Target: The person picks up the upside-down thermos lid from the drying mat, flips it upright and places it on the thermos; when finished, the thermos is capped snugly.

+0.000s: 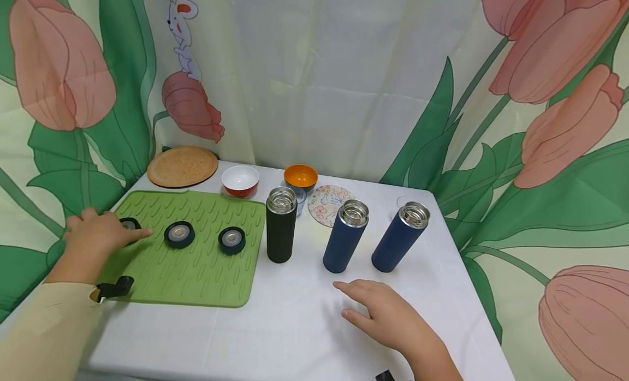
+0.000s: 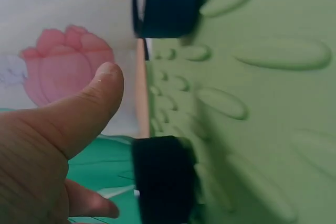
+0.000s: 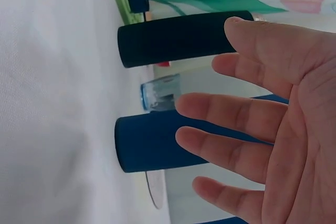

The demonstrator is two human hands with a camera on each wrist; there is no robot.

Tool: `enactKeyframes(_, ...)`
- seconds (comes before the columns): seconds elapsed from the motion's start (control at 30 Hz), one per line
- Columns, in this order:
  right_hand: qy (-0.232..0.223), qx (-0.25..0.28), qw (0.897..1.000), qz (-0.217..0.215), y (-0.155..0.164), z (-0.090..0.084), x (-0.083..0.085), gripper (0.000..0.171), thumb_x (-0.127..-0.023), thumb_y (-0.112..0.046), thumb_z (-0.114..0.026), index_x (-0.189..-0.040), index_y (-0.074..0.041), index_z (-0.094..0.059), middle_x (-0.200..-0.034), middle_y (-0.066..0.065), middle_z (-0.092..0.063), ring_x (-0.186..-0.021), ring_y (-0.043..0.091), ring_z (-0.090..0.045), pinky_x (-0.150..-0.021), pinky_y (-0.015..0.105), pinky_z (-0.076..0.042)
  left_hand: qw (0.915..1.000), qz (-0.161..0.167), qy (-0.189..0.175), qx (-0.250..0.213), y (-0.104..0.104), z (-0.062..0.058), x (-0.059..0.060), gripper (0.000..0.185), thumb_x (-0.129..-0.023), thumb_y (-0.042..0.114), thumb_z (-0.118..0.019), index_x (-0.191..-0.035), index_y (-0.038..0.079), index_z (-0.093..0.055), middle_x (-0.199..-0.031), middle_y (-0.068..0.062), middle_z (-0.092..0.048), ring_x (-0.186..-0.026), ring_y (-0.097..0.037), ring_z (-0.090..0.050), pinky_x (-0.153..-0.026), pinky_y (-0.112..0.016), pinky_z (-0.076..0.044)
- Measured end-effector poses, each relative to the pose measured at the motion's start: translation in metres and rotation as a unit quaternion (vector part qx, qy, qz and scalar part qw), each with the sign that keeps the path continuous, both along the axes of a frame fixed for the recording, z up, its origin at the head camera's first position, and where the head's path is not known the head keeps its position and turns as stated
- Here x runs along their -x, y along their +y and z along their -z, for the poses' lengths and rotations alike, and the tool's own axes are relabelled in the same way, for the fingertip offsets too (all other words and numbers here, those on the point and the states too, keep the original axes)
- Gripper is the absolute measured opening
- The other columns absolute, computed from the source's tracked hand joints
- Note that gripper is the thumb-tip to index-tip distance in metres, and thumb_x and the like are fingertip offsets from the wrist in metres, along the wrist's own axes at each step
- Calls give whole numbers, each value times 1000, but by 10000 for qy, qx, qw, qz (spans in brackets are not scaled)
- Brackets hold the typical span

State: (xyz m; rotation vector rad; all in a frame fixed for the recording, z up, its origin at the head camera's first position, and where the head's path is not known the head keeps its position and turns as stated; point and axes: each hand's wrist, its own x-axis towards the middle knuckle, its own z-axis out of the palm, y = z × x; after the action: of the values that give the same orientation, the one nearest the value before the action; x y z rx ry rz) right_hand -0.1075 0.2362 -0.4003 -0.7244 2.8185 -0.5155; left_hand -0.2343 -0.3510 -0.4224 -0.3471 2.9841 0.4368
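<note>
My left hand reaches over the left part of a green ridged mat, thumb out, next to a dark bottle lid. In the left wrist view, the thumb and a fingertip stand apart from that lid. Two more lids, a middle one and a right one, lie on the mat. My right hand hovers in front of the bottles with fingers spread, holding nothing. A black bottle and two blue bottles, one nearer the middle and one farther right, stand lidless.
Along the back are a round wooden board, a red-and-white bowl and an orange bowl. A small clear cup is partly hidden behind the black bottle. A round patterned mat lies behind the bottles on the white table.
</note>
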Motion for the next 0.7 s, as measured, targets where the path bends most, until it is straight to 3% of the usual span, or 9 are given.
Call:
enactKeyframes(0.1, -140, 19, 9999, 89, -1, 0, 0, 48, -105, -40, -65, -152, -30, -59, -142, -6, -69, -132, 21, -65, -112, 51, -52, 9997, 53, -219, -27, -4, 6, 2, 114, -89, 83, -60, -119, -27, -58, -123, -55, -20, -117, -78, -18, -87, -81, -36)
enactKeyframes(0.33, -187, 65, 9997, 135, -1, 2, 0, 48, -105, -39, -66, -152, -30, -59, -142, -5, -70, -132, 20, -65, -112, 51, -52, 9999, -78, -84, 57, -10, 16, 6, 103, -86, 66, -75, -121, -28, -53, -117, -54, -24, -114, -76, -22, -82, -78, -39)
enactKeyframes(0.47, -157, 50, 9998, 140, 0, 4, 0, 48, -106, -38, -65, -152, -29, -59, -142, -5, -70, -131, 20, -65, -112, 50, -52, 9998, -160, -82, 71, -13, 17, 7, 102, -85, 65, -76, -121, -27, -54, -116, -53, -25, -115, -76, -22, -82, -77, -39)
enactKeyframes(0.7, -129, 112, 9998, 136, 2, 3, -1, 47, -106, -38, -65, -151, -28, -60, -141, -4, -70, -130, 21, -66, -111, 50, -52, 9976, -251, 648, 48, -1, 10, -1, 105, -90, 70, -68, -124, -27, -47, -127, -58, -27, -118, -77, -23, -78, -80, -37)
